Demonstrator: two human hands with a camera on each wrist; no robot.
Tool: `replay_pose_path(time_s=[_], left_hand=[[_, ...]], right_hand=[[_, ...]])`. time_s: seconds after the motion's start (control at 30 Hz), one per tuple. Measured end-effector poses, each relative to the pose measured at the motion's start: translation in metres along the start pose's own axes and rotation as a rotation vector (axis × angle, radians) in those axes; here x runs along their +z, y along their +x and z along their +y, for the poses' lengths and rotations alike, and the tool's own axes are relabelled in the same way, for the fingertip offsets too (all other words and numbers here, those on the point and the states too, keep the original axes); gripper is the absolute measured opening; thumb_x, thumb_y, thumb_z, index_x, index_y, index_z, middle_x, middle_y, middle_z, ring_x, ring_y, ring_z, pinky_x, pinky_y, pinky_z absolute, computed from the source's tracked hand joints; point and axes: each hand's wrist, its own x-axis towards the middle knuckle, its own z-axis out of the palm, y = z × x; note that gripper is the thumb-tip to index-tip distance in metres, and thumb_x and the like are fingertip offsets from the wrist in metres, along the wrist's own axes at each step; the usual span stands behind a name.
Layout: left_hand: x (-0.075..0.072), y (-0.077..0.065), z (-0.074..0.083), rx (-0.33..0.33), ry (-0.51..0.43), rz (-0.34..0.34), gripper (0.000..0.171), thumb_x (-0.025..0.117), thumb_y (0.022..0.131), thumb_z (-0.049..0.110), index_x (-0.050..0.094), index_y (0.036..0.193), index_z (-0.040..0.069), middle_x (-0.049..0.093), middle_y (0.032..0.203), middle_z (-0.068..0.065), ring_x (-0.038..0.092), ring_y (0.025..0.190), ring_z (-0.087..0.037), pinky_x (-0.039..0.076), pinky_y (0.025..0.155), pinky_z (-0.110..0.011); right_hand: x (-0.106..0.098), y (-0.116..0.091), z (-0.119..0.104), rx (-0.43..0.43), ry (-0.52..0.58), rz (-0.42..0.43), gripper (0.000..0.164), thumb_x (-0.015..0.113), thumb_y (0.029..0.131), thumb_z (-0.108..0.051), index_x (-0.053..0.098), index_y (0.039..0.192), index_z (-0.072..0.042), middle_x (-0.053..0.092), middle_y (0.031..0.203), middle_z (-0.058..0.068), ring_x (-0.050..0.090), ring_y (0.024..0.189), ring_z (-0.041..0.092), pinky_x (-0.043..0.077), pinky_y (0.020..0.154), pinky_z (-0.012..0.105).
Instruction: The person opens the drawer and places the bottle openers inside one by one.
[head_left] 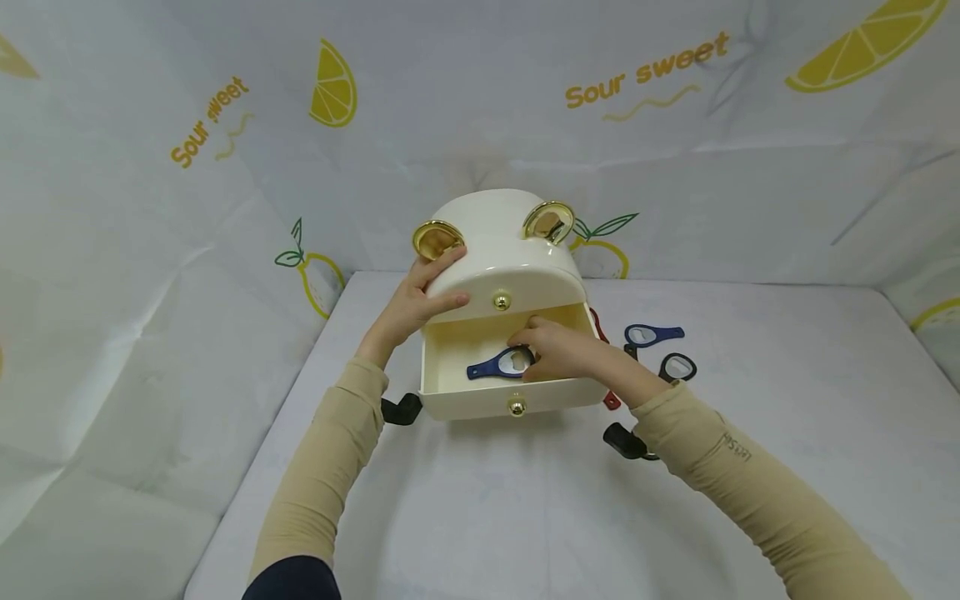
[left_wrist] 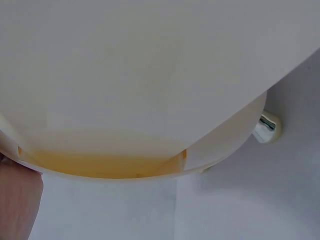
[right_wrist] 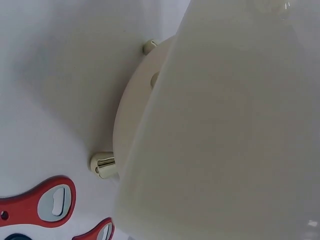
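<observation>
A cream rounded drawer box (head_left: 495, 217) with gold ears stands on the table. Its lower drawer (head_left: 468, 406) is pulled out, and a gold knob (head_left: 517, 406) sits on the drawer front. My left hand (head_left: 405, 304) rests on the box's left shoulder, its thumb at the front edge and its fingers below the left ear. Inside the drawer, my right hand (head_left: 558, 348) pinches the round head of a blue bottle opener (head_left: 491, 367), whose handle points left. The fingertips are partly hidden. Both wrist views are mostly filled by the box's walls.
Right of the box lie a blue bottle opener (head_left: 656, 335) and a black one (head_left: 678, 367). Red bottle openers (right_wrist: 30, 207) lie beside the box, partly hidden in the head view. The box stands on short gold feet (right_wrist: 104, 165). A lemon-print sheet (head_left: 450, 100) hangs behind.
</observation>
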Motion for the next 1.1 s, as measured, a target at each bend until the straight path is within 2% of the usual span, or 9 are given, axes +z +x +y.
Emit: replay_pose_path(time_s=[0.17,0.4,0.67,0.77,0.87,1.0,1.1], left_hand=[[0.000,0.000,-0.001,0.012,0.003,0.003,0.064,0.073,0.081,0.027,0.044,0.136,0.040,0.020,0.149,0.001,0.038,0.122,-0.023,0.035,0.100,-0.042],[0.000,0.001,0.000,0.002,0.004,-0.008,0.065,0.071,0.083,0.021,0.042,0.139,0.035,0.018,0.151,0.000,0.037,0.122,-0.024,0.035,0.100,-0.044],[0.002,-0.010,0.023,-0.001,0.010,-0.022,0.065,0.070,0.083,0.021,0.041,0.141,0.028,0.018,0.151,-0.005,0.036,0.123,-0.026,0.034,0.102,-0.044],[0.003,-0.011,0.024,-0.010,0.015,-0.018,0.064,0.070,0.084,0.021,0.042,0.141,0.029,0.019,0.151,-0.006,0.036,0.123,-0.026,0.034,0.102,-0.044],[0.002,-0.010,0.021,-0.022,0.023,-0.009,0.065,0.071,0.083,0.022,0.042,0.140,0.031,0.020,0.149,-0.007,0.035,0.123,-0.026,0.033,0.102,-0.043],[0.000,-0.004,0.008,-0.030,0.029,-0.003,0.066,0.072,0.082,0.023,0.042,0.140,0.034,0.021,0.148,-0.006,0.034,0.123,-0.025,0.033,0.102,-0.043],[0.000,0.000,0.001,-0.023,0.027,-0.003,0.067,0.072,0.081,0.024,0.042,0.139,0.036,0.021,0.148,-0.004,0.034,0.123,-0.025,0.033,0.101,-0.043]], right_hand=[[-0.001,0.000,-0.001,0.006,0.018,-0.002,0.049,0.075,0.076,-0.015,0.060,0.120,0.000,0.057,0.113,0.016,0.055,0.091,0.021,0.048,0.084,0.035],[-0.003,-0.001,-0.001,0.014,0.063,0.007,0.049,0.075,0.077,-0.016,0.059,0.121,-0.002,0.056,0.110,0.015,0.058,0.086,0.021,0.049,0.081,0.034],[-0.006,-0.003,-0.001,-0.017,0.120,0.034,0.047,0.075,0.078,-0.018,0.060,0.120,-0.005,0.058,0.112,0.012,0.058,0.083,0.017,0.049,0.077,0.030],[-0.008,-0.006,-0.002,-0.039,0.135,0.047,0.046,0.075,0.078,-0.018,0.061,0.120,-0.006,0.058,0.114,0.012,0.058,0.085,0.017,0.050,0.078,0.030],[-0.012,-0.010,-0.002,-0.078,0.179,0.072,0.044,0.074,0.079,-0.016,0.061,0.119,-0.004,0.057,0.114,0.014,0.060,0.086,0.018,0.051,0.080,0.032],[-0.015,-0.019,0.001,-0.131,0.275,0.129,0.041,0.071,0.081,-0.012,0.061,0.119,0.000,0.056,0.112,0.017,0.061,0.092,0.024,0.051,0.084,0.035],[-0.017,-0.028,0.006,-0.140,0.341,0.182,0.040,0.071,0.082,-0.012,0.061,0.119,-0.002,0.058,0.111,0.017,0.061,0.098,0.029,0.051,0.087,0.038]])
